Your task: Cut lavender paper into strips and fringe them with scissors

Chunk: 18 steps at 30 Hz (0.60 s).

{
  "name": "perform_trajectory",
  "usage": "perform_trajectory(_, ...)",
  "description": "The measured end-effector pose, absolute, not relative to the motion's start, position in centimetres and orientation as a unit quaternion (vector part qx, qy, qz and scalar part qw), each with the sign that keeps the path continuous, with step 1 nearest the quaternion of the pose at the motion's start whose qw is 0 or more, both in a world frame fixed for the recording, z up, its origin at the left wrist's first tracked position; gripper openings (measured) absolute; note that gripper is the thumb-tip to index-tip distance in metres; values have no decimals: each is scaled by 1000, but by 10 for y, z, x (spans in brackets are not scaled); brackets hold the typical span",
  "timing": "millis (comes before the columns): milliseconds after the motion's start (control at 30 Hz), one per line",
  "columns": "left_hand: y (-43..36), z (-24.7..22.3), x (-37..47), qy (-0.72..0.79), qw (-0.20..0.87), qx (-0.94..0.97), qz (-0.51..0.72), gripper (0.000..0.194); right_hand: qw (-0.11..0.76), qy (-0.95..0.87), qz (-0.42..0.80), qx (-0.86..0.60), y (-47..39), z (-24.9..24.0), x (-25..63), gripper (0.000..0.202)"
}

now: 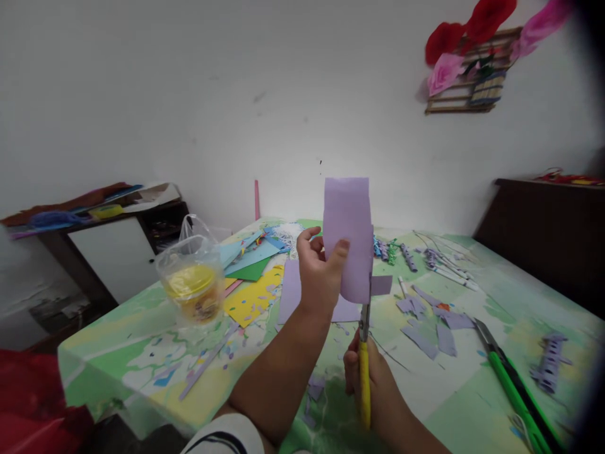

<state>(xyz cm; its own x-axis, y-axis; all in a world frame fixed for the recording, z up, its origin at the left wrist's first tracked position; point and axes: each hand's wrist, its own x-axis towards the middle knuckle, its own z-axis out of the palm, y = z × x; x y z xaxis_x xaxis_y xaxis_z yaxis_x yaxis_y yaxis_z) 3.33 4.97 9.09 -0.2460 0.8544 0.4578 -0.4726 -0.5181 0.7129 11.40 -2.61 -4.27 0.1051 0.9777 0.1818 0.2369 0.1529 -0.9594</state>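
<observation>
A piece of purple paper [348, 214] is held upright above the table by my left hand [319, 268], thumb in front and fingers behind. My right hand [371, 372] grips scissors with yellow handles [364, 384]. Their blades point up along the right edge of the paper, where a narrow flap [381, 285] sticks out to the right. Behind my left hand, a larger purple sheet [289, 284] lies flat on the table. Purple paper scraps [420, 337] are scattered to the right of the scissors.
The patterned tablecloth [454, 416] carries a green utility knife [510, 384] and a punched purple strip [549, 362] at right. At left stand a yellow-lidded tub in a plastic bag [191, 284] and a yellow sheet [255, 296] near other coloured papers. A white wall [236, 94] rises behind.
</observation>
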Motion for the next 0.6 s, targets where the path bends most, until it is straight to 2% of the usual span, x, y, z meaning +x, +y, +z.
perform_trajectory(100, 53, 92, 35, 194, 573, 434, 668, 48, 507, -557, 368, -545, -26, -42, 117, 42)
perform_trajectory(200, 55, 91, 37, 199, 641, 440, 597, 44, 508, -550, 369, -551, -27, -41, 119, 41)
perform_trajectory(433, 58, 86, 32, 225, 624, 451, 597, 35, 493, -542, 366, -574, -29, -30, 124, 35)
perform_trajectory(600, 62, 85, 28, 232, 604, 469, 601, 33, 507, -540, 376, -557, -28, -33, 122, 38)
